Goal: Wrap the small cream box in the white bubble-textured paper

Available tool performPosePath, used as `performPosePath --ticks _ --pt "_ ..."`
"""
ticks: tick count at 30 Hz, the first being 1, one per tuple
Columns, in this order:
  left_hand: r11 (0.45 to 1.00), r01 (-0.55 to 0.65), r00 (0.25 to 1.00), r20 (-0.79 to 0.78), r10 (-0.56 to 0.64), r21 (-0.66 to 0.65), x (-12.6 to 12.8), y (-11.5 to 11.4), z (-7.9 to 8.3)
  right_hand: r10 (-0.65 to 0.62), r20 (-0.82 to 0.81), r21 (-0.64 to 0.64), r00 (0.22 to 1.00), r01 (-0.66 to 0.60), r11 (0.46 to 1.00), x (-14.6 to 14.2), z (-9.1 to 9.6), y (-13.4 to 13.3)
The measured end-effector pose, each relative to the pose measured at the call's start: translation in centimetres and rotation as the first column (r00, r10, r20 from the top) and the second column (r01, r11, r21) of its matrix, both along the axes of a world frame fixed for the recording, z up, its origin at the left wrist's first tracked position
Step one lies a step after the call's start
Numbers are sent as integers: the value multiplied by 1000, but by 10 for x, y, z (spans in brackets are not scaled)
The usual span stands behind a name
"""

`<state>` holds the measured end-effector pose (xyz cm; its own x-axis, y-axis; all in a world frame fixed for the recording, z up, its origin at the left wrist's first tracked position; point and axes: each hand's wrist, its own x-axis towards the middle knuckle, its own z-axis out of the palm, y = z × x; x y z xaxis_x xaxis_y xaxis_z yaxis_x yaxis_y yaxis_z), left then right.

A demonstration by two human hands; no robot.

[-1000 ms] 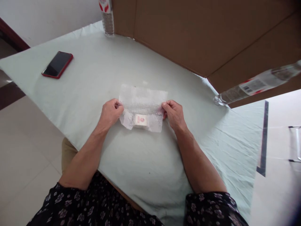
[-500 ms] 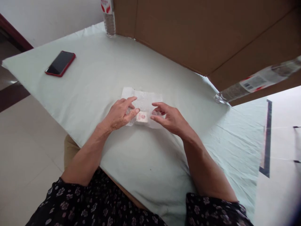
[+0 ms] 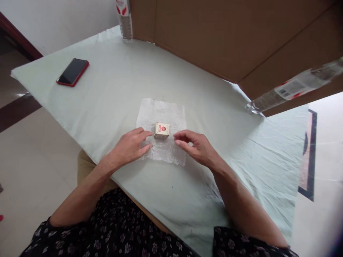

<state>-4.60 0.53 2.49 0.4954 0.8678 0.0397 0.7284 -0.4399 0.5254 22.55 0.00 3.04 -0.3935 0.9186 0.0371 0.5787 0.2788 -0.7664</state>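
Observation:
A small cream-coloured box (image 3: 162, 131) with red print sits in the middle of a sheet of bubble wrap (image 3: 160, 111), which lies spread out on the table. Left of the box is my left hand (image 3: 134, 144), its thumb and fingers apart over the sheet's left edge. My right hand (image 3: 194, 145) hovers at the sheet's right edge, fingers curved with a gap between thumb and forefinger. Neither hand holds the box, and I see nothing in either one.
A phone in a red case (image 3: 73, 72) lies at the table's far left. Behind stands a big cardboard panel (image 3: 198, 35) with a plastic bottle (image 3: 125, 23) at its left and another bottle (image 3: 292, 87) along its right. Pale green cloth (image 3: 112, 92) covers the table.
The bubble wrap, earlier folded up around the box, now lies flat and open with its near part toward me. Both hands have moved away from the box; the left one has come nearer me.

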Motion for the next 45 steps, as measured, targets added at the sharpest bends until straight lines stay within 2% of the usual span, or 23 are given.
performPosePath --ticks 3,6,8,10,12,14,16,18,19,22,24,25,28,31,34,38,45 --pt "992 6 1000 -12 -4 126 9 0 -8 -50 60 190 997 38 981 -18 -10 16" --pt "995 72 996 -54 -68 73 13 0 -20 -14 132 239 991 -18 971 -30 -22 29" --pt "997 73 995 -71 -71 26 12 -1 -28 -27 128 249 991 -6 969 -26 -25 31" --pt "999 53 997 -63 -52 7 10 -2 -35 -116 87 284 989 87 955 -7 -23 29" --pt "999 44 998 -53 -44 2 9 -3 -38 -265 56 296 963 238 925 24 -20 24" --pt "999 39 998 -59 -39 0 9 -4 -40 -432 58 276 900 402 873 58 -19 19" --pt "1000 31 997 -75 -30 1 11 -4 -40 -548 103 225 830 517 826 89 -22 15" --pt "1000 23 995 -93 -23 -2 13 -5 -40 -578 181 179 796 551 815 107 -26 10" --pt "1000 23 995 -99 -24 -6 13 -5 -40 -594 202 214 779 557 803 110 -26 7" --pt "999 37 994 -106 -40 -34 10 -5 -34 -634 165 466 756 507 725 95 -20 -4" --pt "996 54 993 -100 -61 -76 8 -3 -26 -574 120 579 810 412 703 69 -12 -10" --pt "994 51 994 -91 -60 -92 7 -1 -21 -503 113 591 857 349 728 53 -10 -11" --pt "998 12 998 -69 -16 -64 10 8 -9 -217 210 482 953 92 871 7 -14 -5" --pt "999 42 992 -121 -41 4 16 19 -7 7 318 334 948 -119 935 -21 -28 11" --pt "996 81 973 -213 -88 -39 15 25 -19 142 399 183 906 -230 956 -24 -41 24" --pt "999 45 977 -209 -51 -29 -3 23 -33 191 416 115 889 -260 959 -5 -46 26" --pt "997 62 965 -251 -74 -55 -19 19 -30 227 422 54 878 -274 960 8 -44 25"
